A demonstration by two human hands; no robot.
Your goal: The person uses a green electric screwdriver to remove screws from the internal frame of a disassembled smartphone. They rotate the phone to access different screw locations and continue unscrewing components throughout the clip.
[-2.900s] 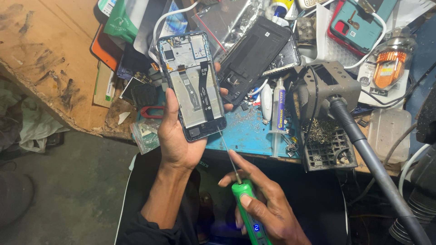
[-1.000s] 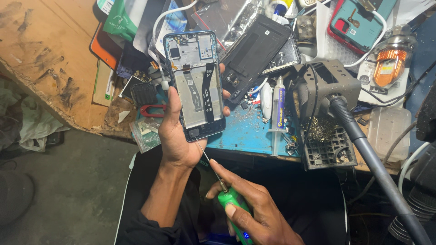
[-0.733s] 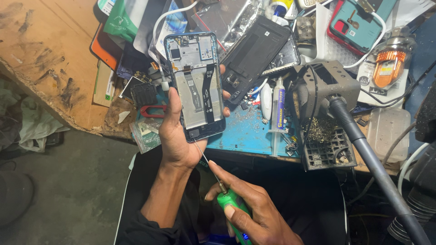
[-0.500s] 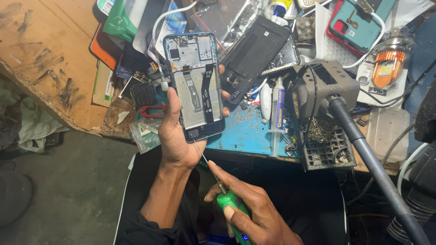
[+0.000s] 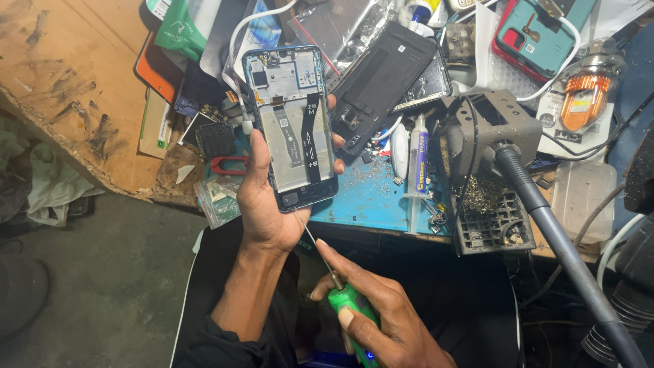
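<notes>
green pouch (image 5: pixel 178 31): top left of the table, white label
foil bag (image 5: pixel 344 27): clear-silver, top centre
syringe label (image 5: pixel 422 153): blue, mid-table

Left hand (image 5: pixel 262 204) holds opened phone (image 5: pixel 291 126); right hand (image 5: pixel 381 324) grips screwdriver (image 5: pixel 340 289).

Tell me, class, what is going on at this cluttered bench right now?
A person holds an opened phone upright in the left hand, its back cover off so the inner boards and flat cables show. The right hand grips a green-handled screwdriver, whose thin tip points up at the phone's lower edge. Beside the phone on the blue mat lie a black back cover and a syringe. A grey hot-air tool rests to the right.
</notes>
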